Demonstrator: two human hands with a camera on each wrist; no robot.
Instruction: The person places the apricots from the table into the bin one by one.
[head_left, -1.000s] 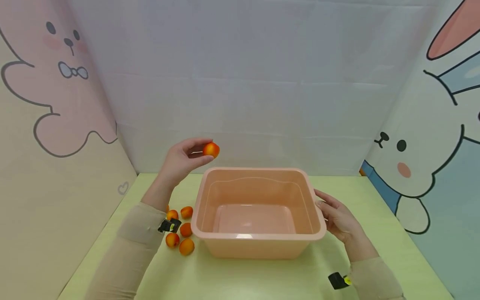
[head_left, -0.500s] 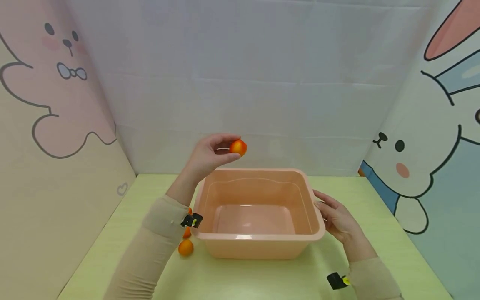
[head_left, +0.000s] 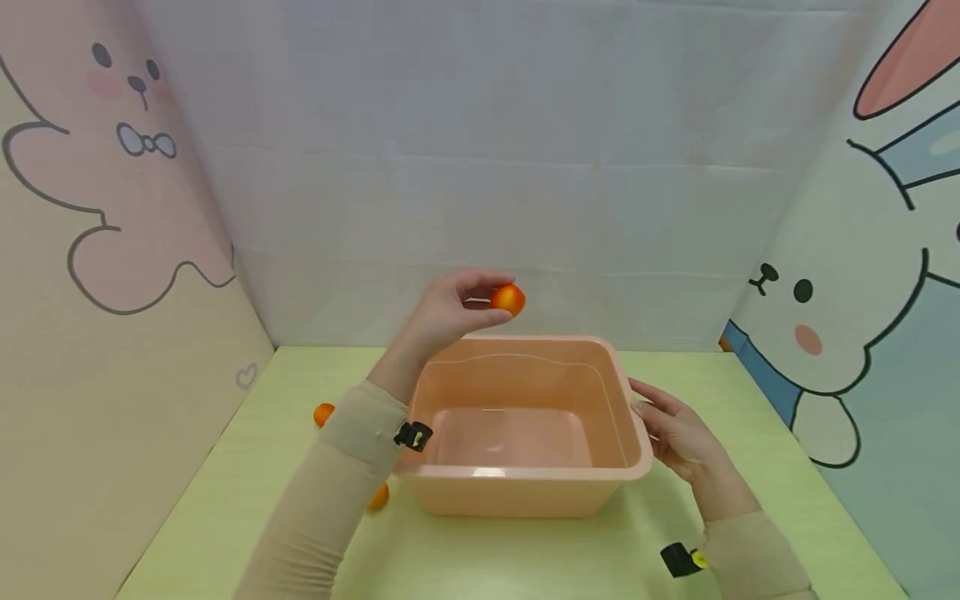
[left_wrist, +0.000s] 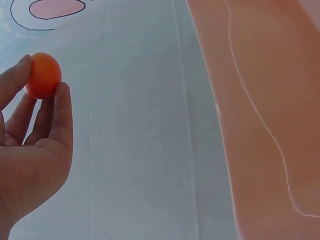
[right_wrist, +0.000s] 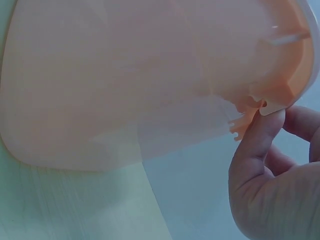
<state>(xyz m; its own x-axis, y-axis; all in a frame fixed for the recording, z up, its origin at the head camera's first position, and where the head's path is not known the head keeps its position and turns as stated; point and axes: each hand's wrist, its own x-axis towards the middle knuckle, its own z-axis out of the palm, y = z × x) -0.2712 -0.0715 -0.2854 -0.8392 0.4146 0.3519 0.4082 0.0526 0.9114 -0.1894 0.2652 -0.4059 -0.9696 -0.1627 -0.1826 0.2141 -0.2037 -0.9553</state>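
Note:
My left hand [head_left: 452, 310] pinches an orange-red apricot [head_left: 509, 300] between thumb and fingertips, high over the far rim of a peach-coloured plastic basin [head_left: 517, 474]. In the left wrist view the apricot [left_wrist: 44, 75] sits at the fingertips, with the basin wall [left_wrist: 270, 130] off to the right. The basin's visible inside is bare. My right hand [head_left: 681, 439] grips the basin's right rim; the right wrist view shows the thumb [right_wrist: 257, 137] and fingers pinching the rim's edge beside the outer wall [right_wrist: 100, 90].
Left of the basin, one apricot [head_left: 324, 415] and part of another apricot [head_left: 378, 497] show on the pale green table [head_left: 510, 558]; my left sleeve [head_left: 322, 492] hides the area between. A white sheet [head_left: 495, 167] stands behind, with cartoon-printed panels [head_left: 862, 333] at both sides.
My left hand has carried the apricot rightward, from beyond the basin's far left corner to above its far rim. Its forearm now covers most of the other apricots. The right hand keeps its grip.

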